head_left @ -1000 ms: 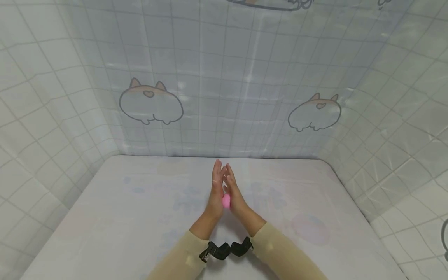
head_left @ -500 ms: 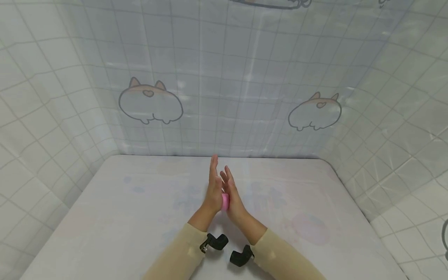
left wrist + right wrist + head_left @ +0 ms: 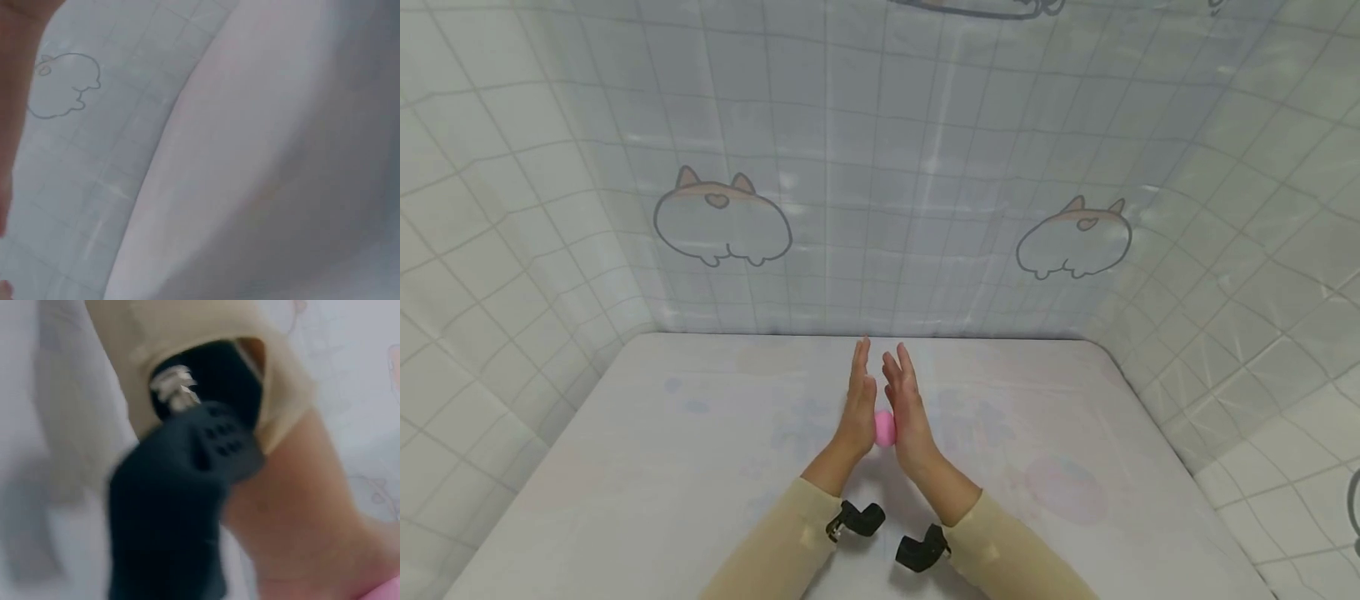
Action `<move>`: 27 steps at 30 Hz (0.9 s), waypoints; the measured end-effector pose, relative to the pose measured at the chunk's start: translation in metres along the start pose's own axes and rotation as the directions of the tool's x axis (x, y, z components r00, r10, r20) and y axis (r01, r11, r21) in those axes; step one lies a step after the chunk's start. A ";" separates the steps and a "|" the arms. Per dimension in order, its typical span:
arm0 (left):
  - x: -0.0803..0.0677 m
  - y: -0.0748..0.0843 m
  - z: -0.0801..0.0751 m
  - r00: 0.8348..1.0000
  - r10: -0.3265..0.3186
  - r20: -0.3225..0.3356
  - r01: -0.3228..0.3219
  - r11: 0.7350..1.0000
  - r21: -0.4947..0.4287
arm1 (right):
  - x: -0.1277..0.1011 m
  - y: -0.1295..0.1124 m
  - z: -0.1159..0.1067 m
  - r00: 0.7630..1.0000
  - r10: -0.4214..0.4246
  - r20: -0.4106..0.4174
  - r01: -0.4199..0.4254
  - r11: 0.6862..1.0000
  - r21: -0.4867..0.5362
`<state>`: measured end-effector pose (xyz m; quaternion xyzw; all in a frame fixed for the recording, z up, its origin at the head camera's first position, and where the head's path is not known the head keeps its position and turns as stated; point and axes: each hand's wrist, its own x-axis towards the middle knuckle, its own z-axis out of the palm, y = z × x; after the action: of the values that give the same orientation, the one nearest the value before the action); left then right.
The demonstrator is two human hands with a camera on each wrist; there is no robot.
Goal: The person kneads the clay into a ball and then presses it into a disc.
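A small smooth pink lump [image 3: 885,428], like modelling clay, sits between my two palms in the head view. My left hand [image 3: 857,417] stands on edge with straight fingers pointing away, its palm against the lump's left side. Facing it, my right hand [image 3: 913,427] presses from the right, fingers also straight and slightly spread. Between the fingertips there is a gap. Only a corner of the pink lump [image 3: 386,590] shows in the right wrist view, beside the left forearm. The left wrist view has just a strip of a hand [image 3: 11,106] at its left edge.
Under the hands lies a pale, faintly patterned tabletop [image 3: 715,467]. A grid-patterned curtain [image 3: 895,250] with cartoon animals rises behind it and along both sides. Black wrist cameras [image 3: 863,520] stick out inward from the beige sleeves [image 3: 782,542].
The right hand has slid forward against the left and turned a little more upright. The palms have parted slightly, showing more of the pink lump. The wrist cameras have drawn apart since a second ago.
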<state>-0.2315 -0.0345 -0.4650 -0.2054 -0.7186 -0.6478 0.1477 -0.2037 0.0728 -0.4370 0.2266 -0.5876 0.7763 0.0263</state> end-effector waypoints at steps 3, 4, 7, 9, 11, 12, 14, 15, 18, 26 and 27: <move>-0.005 -0.001 0.002 0.992 -0.106 0.071 0.109 0.994 -0.031 | 0.002 -0.003 -0.002 0.999 -0.041 -0.004 0.041 0.999 -0.022; -0.006 -0.001 0.003 0.985 -0.138 0.099 0.143 0.989 -0.048 | 0.003 -0.004 -0.003 0.999 -0.051 -0.005 0.051 0.998 -0.030; -0.010 -0.002 0.007 0.970 -0.178 0.168 0.196 0.976 -0.093 | 0.005 -0.007 -0.005 0.997 -0.073 -0.001 0.073 0.996 -0.042; -0.012 -0.003 0.010 0.962 -0.185 0.203 0.217 0.965 -0.149 | 0.007 -0.008 -0.007 0.996 -0.086 -0.001 0.086 0.995 -0.042; -0.014 -0.004 0.014 0.958 -0.184 0.219 0.227 0.954 -0.194 | 0.010 -0.008 -0.008 0.996 -0.088 -0.008 0.088 0.995 -0.048; -0.015 -0.004 0.015 0.956 -0.188 0.223 0.236 0.947 -0.216 | 0.011 -0.008 -0.008 0.996 -0.088 -0.011 0.088 0.995 -0.056; -0.016 -0.003 0.018 0.953 -0.197 0.231 0.255 0.934 -0.252 | 0.013 -0.008 -0.010 0.997 -0.080 -0.024 0.078 0.994 -0.074; -0.017 -0.002 0.019 0.952 -0.197 0.234 0.257 0.929 -0.265 | 0.014 -0.007 -0.010 0.997 -0.073 -0.031 0.070 0.993 -0.090; -0.019 0.002 0.022 0.952 -0.183 0.247 0.258 0.912 -0.320 | 0.016 -0.006 -0.013 0.997 -0.062 -0.051 0.053 0.986 -0.161; -0.020 0.015 0.022 0.973 -0.105 0.207 0.182 0.898 -0.400 | 0.023 0.003 -0.021 0.993 -0.115 -0.030 0.098 0.937 -0.336; -0.020 0.015 0.022 0.976 -0.098 0.197 0.171 0.900 -0.401 | 0.024 0.005 -0.022 0.993 -0.111 -0.027 0.095 0.932 -0.349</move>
<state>-0.2054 -0.0137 -0.4636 -0.2369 -0.5868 -0.7742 -0.0070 -0.2338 0.0864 -0.4373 0.2309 -0.7018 0.6631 0.1200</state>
